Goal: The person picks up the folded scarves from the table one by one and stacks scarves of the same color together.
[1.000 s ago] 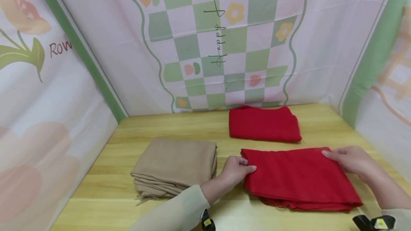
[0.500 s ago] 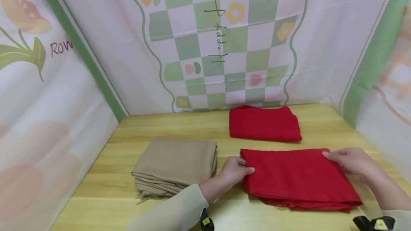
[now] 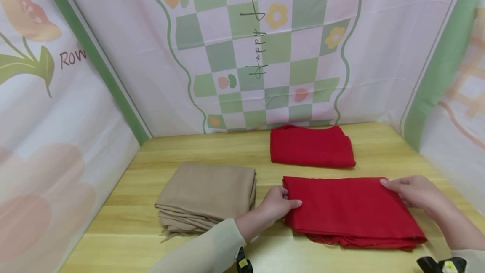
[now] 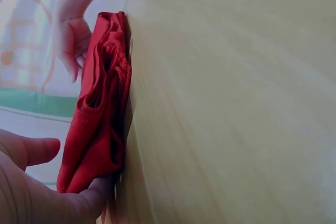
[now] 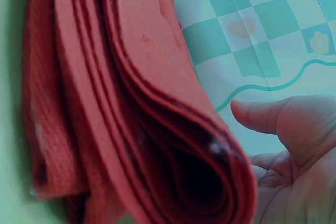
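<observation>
A folded red cloth point(image 3: 352, 210) lies on the wooden table point(image 3: 265, 172) near its front right. My left hand point(image 3: 280, 203) pinches the cloth's left edge, thumb on top and fingers underneath. The left wrist view shows the cloth's stacked layers point(image 4: 100, 114), with fingers point(image 4: 79, 203) under its end. My right hand point(image 3: 413, 191) rests with straight fingers on the cloth's far right corner. Seen from the right wrist, the folds point(image 5: 131, 119) lie beside the right hand's open palm point(image 5: 299, 145), the thumb held apart from the fabric.
A second folded red cloth point(image 3: 310, 145) lies behind the near one, close to the back wall. A folded tan cloth point(image 3: 208, 195) sits left of my left hand. Printed fabric walls point(image 3: 265, 45) enclose the table on three sides.
Both hands have stayed on the near red cloth. Its left edge has shifted very slightly under my left hand, and nothing else has moved.
</observation>
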Motion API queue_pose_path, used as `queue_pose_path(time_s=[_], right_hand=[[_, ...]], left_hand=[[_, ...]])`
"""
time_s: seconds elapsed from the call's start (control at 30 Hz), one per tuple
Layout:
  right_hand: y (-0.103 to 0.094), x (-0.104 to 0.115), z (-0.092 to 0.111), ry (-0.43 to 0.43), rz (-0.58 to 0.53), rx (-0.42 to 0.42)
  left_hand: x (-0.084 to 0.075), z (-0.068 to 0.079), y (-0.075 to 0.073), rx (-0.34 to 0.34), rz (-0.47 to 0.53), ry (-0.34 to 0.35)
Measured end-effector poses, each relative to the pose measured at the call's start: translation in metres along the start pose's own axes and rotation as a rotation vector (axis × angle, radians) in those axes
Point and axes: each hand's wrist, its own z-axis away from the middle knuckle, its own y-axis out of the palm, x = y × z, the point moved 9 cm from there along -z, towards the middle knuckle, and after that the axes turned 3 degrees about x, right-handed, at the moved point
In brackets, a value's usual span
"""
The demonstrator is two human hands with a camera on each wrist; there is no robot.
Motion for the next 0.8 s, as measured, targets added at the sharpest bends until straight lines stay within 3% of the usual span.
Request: queue_pose_path(time_s=[0.27, 0.8], right_hand=[[0.0016, -0.0028, 0.0002, 0.01, -0.033, 0.023], [0.0028, -0.0049, 0.0032, 0.002, -0.08, 0.042]], left_hand=[[0.001, 0.0029, 0.0029, 0.025, 0.013, -0.052], [-0.0017, 0.0086, 0.0046, 0.026, 0.066, -0.076]])
